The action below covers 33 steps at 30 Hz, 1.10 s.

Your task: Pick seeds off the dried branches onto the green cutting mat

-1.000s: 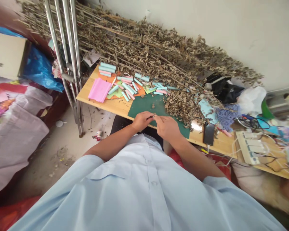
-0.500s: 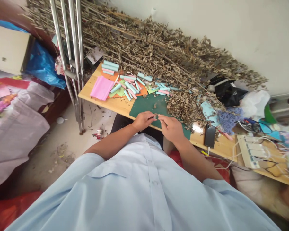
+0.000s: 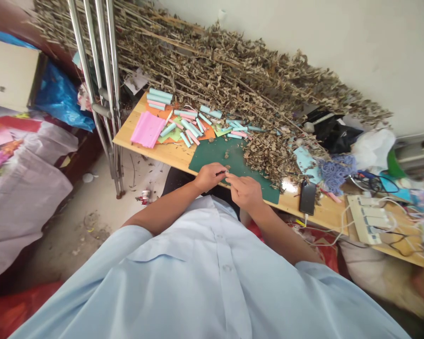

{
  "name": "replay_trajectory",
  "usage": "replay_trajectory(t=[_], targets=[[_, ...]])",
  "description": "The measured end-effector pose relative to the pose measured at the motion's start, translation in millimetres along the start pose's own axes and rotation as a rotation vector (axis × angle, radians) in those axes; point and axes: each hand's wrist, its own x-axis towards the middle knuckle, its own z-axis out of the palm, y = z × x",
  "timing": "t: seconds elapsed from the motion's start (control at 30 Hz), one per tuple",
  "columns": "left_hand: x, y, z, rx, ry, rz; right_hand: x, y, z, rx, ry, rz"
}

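My left hand (image 3: 210,177) is closed in a pinch at the front edge of the green mat (image 3: 217,153). Something small and dark shows at its fingertips, too small to name. My right hand (image 3: 245,190) is closed too, its fingertips meeting those of my left hand, and what it pinches is hidden. Crumbled dry leaves (image 3: 268,153) lie on the mat's right part. Left of and behind the mat are several blue and pink paper rolls (image 3: 190,126) on orange and green sheets, beside a pink paper stack (image 3: 148,129).
Dried leafy stalks (image 3: 212,66) stretch along the wall behind the table (image 3: 127,136). Metal crutches (image 3: 104,70) stand at the left. To the right are a phone (image 3: 307,197), purple string (image 3: 337,172), a power strip (image 3: 365,219) and cables.
My right hand has moved left and slightly down, so its fingertips now meet my left hand's. My left hand has barely moved. The whole view has shifted slightly.
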Motion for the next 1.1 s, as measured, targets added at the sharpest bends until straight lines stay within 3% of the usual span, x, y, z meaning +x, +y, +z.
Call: replay_trajectory(t=[0.3,0.9,1.0,1.1], targets=[[1.0,3.6,-2.8,-0.011,-0.021,0.001,0.7,-2.0,-4.1,-0.037,0.037,0.017],[-0.4,0.1,-3.0,-0.02,-0.041,0.015,18.6,-6.9,-9.8,-0.243,-0.117,-0.056],[0.0,-1.9,-1.4,-0.028,-0.02,0.006,17.7,-0.8,-9.7,-0.073,-0.051,-0.006],[0.3,-3.7,0.7,-0.037,0.0,-0.006,18.9,15.7,-1.8,0.178,0.15,0.186]])
